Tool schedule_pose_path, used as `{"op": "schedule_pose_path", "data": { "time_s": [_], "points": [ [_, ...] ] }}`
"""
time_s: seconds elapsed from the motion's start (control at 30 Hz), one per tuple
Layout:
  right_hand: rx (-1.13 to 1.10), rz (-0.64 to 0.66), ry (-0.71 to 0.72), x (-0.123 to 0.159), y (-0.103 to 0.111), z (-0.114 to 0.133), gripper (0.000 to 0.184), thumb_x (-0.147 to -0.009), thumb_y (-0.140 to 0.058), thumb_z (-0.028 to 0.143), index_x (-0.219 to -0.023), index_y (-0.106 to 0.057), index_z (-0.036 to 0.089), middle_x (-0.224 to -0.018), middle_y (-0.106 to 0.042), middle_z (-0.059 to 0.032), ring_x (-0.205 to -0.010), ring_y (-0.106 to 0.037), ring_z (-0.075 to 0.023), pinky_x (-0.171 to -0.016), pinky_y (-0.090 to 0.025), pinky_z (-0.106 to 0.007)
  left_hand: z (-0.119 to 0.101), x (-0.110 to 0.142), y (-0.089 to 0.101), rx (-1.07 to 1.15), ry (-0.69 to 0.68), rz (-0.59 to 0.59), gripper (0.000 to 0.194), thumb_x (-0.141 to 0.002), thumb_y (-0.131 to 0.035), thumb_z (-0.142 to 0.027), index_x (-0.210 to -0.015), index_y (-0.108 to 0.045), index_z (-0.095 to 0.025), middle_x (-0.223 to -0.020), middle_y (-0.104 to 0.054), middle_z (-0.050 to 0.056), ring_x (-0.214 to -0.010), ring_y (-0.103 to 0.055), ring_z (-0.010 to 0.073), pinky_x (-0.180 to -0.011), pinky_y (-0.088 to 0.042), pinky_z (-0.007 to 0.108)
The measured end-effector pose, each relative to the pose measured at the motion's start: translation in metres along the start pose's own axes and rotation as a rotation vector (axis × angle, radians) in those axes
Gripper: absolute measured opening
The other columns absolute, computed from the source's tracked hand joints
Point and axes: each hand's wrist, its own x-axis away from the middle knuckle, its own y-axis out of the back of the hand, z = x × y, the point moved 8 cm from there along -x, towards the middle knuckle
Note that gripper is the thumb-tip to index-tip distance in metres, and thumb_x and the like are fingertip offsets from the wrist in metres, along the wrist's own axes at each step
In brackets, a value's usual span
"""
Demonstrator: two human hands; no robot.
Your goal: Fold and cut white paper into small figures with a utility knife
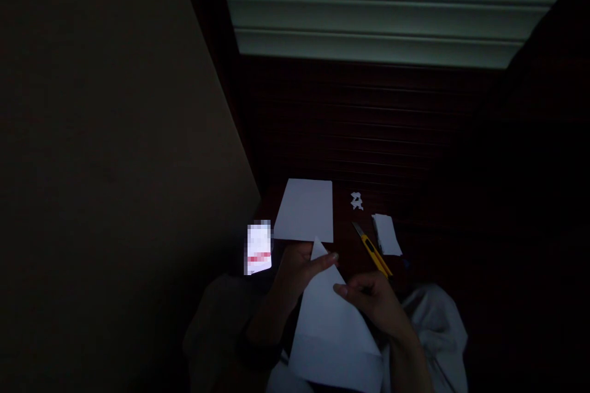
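Between my two hands is a white sheet of paper [338, 331], its top narrowed to a point by a slanted right edge. My left hand [302, 267] grips it near the tip, thumb lying across the front and the other fingers behind. On the right edge, a little lower, my right hand [371, 298] pinches the paper between thumb and fingers. The lower part of the sheet hangs over my lap. Just beyond my right hand lies a yellow utility knife [370, 252] with its blade showing.
Flat on the dark table sits another white sheet [306, 210]. Small paper scraps [356, 201] lie to its right, and a stack of white paper pieces [387, 234] is beside the knife. A lit, blurred screen [259, 249] glows at left. A wall [138, 135] rises on the left.
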Motion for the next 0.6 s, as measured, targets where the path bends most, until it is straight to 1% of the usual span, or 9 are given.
{"op": "schedule_pose_path", "data": {
  "time_s": [0.1,0.17,0.33,0.4,0.5,0.6],
  "points": [
    [0.008,-0.016,-0.018,0.000,0.003,-0.003,0.041,-0.073,-0.061,0.048,-0.053,-0.055,0.013,-0.048,-0.037,0.0044,-0.048,-0.029,-0.0072,-0.043,-0.021,-0.021,0.001,0.001,-0.008,0.004,-0.022,0.103,0.031,-0.058,-0.075,-0.035,-0.077,-0.069,-0.012,-0.076,-0.070,0.009,-0.067,-0.064,0.0203,-0.059,-0.047,0.028],
    [0.011,-0.012,-0.017,0.000,0.003,-0.003,0.042,-0.073,-0.062,0.049,-0.051,-0.054,0.013,-0.048,-0.037,0.0045,-0.048,-0.029,-0.0071,-0.043,-0.021,-0.021,0.004,0.000,-0.009,0.002,-0.021,0.114,0.030,-0.056,-0.076,-0.036,-0.071,-0.069,-0.011,-0.072,-0.069,0.009,-0.063,-0.063,0.0196,-0.057,-0.046,0.027],
    [-0.024,0.016,-0.023,0.000,0.000,-0.004,0.041,-0.072,-0.064,0.047,-0.051,-0.053,0.013,-0.049,-0.034,0.0051,-0.048,-0.027,-0.0068,-0.044,-0.019,-0.022,0.013,-0.005,0.000,0.036,0.018,0.003,0.027,-0.052,-0.077,-0.034,-0.056,-0.064,-0.011,-0.056,-0.064,0.005,-0.047,-0.056,0.0147,-0.046,-0.041,0.024],
    [-0.032,0.029,-0.050,0.000,-0.001,-0.008,0.041,-0.071,-0.064,0.047,-0.051,-0.054,0.013,-0.049,-0.034,0.0053,-0.048,-0.026,-0.0068,-0.044,-0.018,-0.022,0.010,-0.006,0.006,0.027,0.028,-0.051,0.026,-0.053,-0.077,-0.033,-0.053,-0.062,-0.012,-0.053,-0.062,0.003,-0.045,-0.055,0.0139,-0.045,-0.040,0.023],
    [-0.030,0.038,-0.072,0.001,-0.001,-0.011,0.043,-0.071,-0.064,0.048,-0.048,-0.052,0.013,-0.047,-0.032,0.0057,-0.046,-0.025,-0.0065,-0.043,-0.017,-0.022,0.002,-0.005,0.017,-0.008,0.027,-0.125,0.026,-0.052,-0.077,-0.034,-0.052,-0.061,-0.012,-0.052,-0.062,0.003,-0.046,-0.056,0.0151,-0.046,-0.041,0.024],
    [-0.017,0.024,-0.043,0.000,0.000,-0.009,0.045,-0.072,-0.063,0.048,-0.046,-0.049,0.014,-0.047,-0.030,0.0059,-0.046,-0.023,-0.0064,-0.043,-0.016,-0.023,-0.002,-0.005,0.021,-0.048,0.018,-0.144,0.027,-0.051,-0.077,-0.036,-0.053,-0.062,-0.013,-0.053,-0.063,0.003,-0.048,-0.058,0.0165,-0.047,-0.042,0.025]
  ]
}}
